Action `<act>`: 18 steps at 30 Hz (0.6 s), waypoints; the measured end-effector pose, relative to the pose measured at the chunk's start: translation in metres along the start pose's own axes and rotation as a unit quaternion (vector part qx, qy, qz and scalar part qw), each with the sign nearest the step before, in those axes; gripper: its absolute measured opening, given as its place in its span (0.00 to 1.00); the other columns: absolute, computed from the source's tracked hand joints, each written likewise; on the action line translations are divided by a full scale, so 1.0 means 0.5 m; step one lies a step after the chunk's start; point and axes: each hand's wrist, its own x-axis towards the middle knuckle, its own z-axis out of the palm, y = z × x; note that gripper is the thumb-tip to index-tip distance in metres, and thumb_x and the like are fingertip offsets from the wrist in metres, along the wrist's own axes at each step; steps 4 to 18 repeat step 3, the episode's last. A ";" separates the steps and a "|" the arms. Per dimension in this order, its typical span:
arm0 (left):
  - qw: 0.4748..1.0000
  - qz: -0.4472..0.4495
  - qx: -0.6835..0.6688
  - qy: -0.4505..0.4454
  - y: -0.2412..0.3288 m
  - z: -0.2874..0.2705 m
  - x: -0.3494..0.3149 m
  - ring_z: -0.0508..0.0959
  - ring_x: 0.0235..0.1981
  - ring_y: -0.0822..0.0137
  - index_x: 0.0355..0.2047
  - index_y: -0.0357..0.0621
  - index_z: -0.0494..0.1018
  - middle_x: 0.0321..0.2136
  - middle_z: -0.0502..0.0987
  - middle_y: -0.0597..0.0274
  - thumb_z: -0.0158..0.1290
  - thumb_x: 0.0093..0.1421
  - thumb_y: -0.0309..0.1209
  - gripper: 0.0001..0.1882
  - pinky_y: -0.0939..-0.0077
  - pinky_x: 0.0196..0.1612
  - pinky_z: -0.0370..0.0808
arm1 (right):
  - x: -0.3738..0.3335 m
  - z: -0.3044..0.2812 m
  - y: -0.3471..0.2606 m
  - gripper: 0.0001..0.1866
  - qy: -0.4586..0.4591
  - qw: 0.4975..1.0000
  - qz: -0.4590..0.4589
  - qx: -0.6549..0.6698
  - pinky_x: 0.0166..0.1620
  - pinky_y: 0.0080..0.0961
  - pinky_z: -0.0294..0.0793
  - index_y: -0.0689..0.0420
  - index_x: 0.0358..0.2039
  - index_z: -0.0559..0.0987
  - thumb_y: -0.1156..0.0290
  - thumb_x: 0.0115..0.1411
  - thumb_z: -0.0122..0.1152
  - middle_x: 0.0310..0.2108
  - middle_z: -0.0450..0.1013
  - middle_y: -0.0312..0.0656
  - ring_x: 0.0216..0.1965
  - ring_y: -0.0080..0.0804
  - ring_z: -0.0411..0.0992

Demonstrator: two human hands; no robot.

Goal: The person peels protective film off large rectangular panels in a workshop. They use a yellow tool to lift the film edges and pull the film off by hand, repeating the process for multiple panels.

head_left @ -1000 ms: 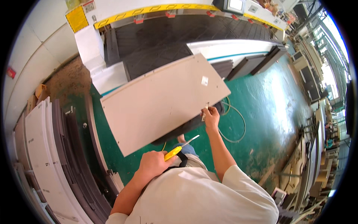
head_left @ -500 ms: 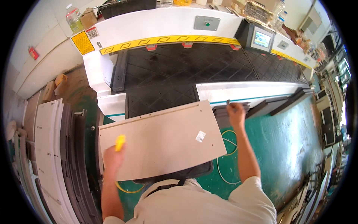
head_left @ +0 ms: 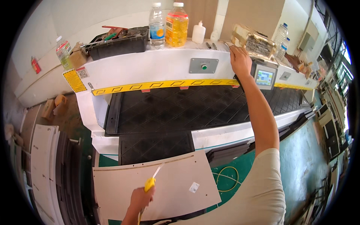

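Observation:
In my left hand is a yellow air blow gun, its thin pale nozzle slanting up and right. It is over a flat, light-coloured board with small holes, a groove along its far edge and a white label. My right arm stretches far forward. My right hand is at the top ledge of the white machine, left of the control screen. Its fingers are closed together and bent over the ledge; what they hold, if anything, is hidden.
On the ledge stand a black tool bin, bottles of liquid and a wrapped bundle. Below runs a black machine bed. Stacked panels lean at the left; a yellow hose loops on the green floor.
My right hand has risen from beside the board to the machine's top ledge. My left hand has moved right with the blow gun. The view has tilted up.

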 end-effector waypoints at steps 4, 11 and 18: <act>0.991 0.064 -0.024 0.113 0.039 -0.016 0.131 0.77 0.14 0.66 0.21 0.42 0.79 0.13 0.77 0.66 0.54 0.63 0.56 0.29 0.71 0.26 0.78 | 0.047 0.085 0.035 0.11 -0.176 0.975 0.010 -0.138 0.52 0.43 0.76 0.49 0.45 0.86 0.65 0.66 0.60 0.47 0.81 0.40 0.54 0.47 0.74; 0.991 0.064 -0.024 0.113 0.039 -0.016 0.131 0.77 0.14 0.66 0.21 0.42 0.79 0.13 0.77 0.66 0.54 0.63 0.56 0.29 0.71 0.26 0.78 | 0.047 0.085 0.035 0.11 -0.176 0.975 0.010 -0.138 0.52 0.43 0.76 0.49 0.45 0.86 0.65 0.66 0.60 0.47 0.81 0.40 0.54 0.47 0.74; 0.991 0.064 -0.024 0.113 0.039 -0.016 0.131 0.77 0.14 0.66 0.21 0.42 0.79 0.13 0.77 0.66 0.54 0.63 0.56 0.29 0.71 0.26 0.78 | 0.047 0.085 0.035 0.11 -0.176 0.975 0.010 -0.138 0.52 0.43 0.76 0.49 0.45 0.86 0.65 0.66 0.60 0.47 0.81 0.40 0.54 0.47 0.74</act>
